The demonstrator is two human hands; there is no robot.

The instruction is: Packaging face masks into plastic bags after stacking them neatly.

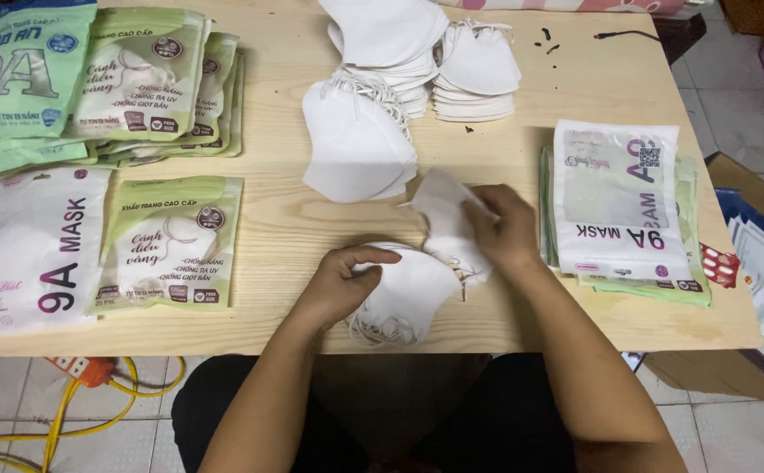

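My left hand (343,276) rests on a small pile of white face masks (408,293) near the front edge of the wooden table (277,228), fingers curled over the top mask. My right hand (500,229) grips another white mask (443,210) and lifts it, tilted, just above and to the right of that pile. Elastic ear loops (382,331) trail from the pile toward me.
More stacks of white masks (360,144) (477,74) lie farther back. Green and white mask pouches are on the left (170,241) (36,250) (141,74) and stacked on the right (618,206). Orange power strip with yellow cable (93,372) on the floor; boxes at right.
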